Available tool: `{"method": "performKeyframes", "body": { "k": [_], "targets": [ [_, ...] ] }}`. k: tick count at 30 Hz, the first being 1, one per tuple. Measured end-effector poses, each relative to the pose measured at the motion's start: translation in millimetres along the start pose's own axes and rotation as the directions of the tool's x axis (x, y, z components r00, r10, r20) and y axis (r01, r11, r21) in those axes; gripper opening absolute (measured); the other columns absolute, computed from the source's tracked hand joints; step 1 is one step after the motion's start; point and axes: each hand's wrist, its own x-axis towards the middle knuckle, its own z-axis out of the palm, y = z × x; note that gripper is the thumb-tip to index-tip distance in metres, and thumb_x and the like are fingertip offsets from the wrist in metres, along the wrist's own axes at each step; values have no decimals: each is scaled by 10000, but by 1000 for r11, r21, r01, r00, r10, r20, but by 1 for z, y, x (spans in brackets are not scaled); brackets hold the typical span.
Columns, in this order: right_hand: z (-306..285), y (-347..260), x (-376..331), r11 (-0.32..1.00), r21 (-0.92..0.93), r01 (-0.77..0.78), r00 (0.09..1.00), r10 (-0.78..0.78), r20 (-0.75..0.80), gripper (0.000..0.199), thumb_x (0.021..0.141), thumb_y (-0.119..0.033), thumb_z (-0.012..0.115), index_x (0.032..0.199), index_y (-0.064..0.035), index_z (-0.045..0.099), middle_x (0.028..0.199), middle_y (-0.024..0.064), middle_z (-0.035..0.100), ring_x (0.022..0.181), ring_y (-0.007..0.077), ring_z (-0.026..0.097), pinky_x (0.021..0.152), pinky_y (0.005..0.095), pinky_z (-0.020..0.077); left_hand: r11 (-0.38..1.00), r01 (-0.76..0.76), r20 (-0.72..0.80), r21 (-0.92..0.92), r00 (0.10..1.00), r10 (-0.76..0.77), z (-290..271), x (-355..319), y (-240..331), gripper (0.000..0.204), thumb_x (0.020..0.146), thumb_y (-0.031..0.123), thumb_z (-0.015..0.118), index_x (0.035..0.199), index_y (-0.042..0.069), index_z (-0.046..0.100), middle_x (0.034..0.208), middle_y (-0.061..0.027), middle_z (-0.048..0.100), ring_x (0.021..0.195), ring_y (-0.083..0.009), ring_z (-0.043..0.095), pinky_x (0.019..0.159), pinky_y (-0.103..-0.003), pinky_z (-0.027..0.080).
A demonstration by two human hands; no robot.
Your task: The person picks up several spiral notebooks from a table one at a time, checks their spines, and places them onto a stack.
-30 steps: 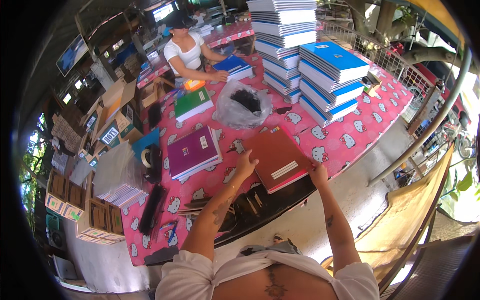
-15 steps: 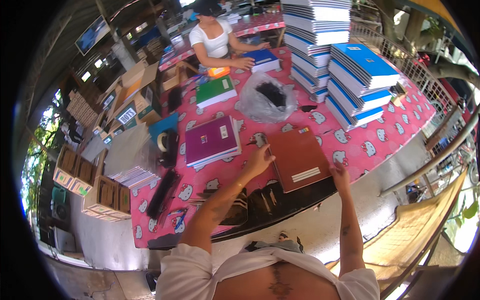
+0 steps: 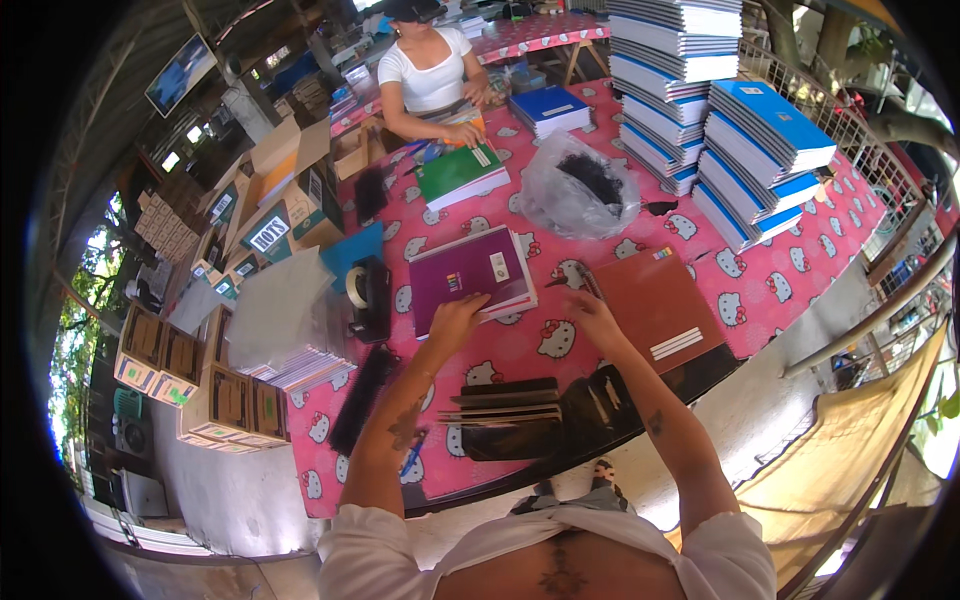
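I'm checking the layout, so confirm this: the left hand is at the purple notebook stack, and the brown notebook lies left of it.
Wrong side: the brown notebook lies right of the purple notebook stack, as the head view shows. The left hand is indeed at that stack.

The sleeves point(image 3: 365, 545) are white, and both forearms point(image 3: 415, 393) bear dark tattoos point(image 3: 655, 424).

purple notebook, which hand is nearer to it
Left. The left hand is at the near edge of the purple notebook; the right hand is apart, to its right, by the brown notebook.
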Motion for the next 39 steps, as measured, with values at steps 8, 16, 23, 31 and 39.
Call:
{"method": "performKeyframes", "body": {
  "k": [8,16,23,31,39],
  "targets": [
    [51,55,79,945,-89,-313,947,304,-108,396,937,-360,605,1159,-46,702,822,73,704,769,152,617,718,325,475,995,-71,-147,67,986,80,4,5,22,490,888,324,685,1310,90,598,1210,-164,633,1021,-352,665,848,-453,568],
    [114,-47,72,848,411,-335,942,308,133,659,934,-465,621,1433,-64,465,1340,110,595,1245,256,545,1027,449,390,965,231,-388,126,906,-167,-34,28,14,202,920,177,587,1071,48,551,769,-195,664,663,-391,686,563,-507,546],
    [108,-41,55,683,621,-385,916,367,164,645,891,-379,724,1408,-99,460,1307,87,600,1238,248,545,1036,498,415,90,-299,-269,-950,640,-720,-116,14,11,377,999,160,581,1330,1,497,1146,-157,617,1014,-193,625,749,-343,545],
    [102,68,69,813,487,-318,919,390,-50,327,881,-54,707,1193,-61,612,1123,46,670,1001,228,667,830,393,558,955,201,-415,-218,867,-277,-35,-18,19,621,897,312,687,1341,-70,481,1305,-279,506,1209,-451,498,1037,-517,411],
    [92,41,44,951,48,-306,940,309,-144,418,874,-172,718,1246,-46,576,1136,87,641,993,247,641,824,430,553,999,-43,-104,-22,994,40,20,-11,31,390,899,227,648,1210,-6,609,1056,-229,664,1004,-413,638,891,-494,505]
  ]
}}
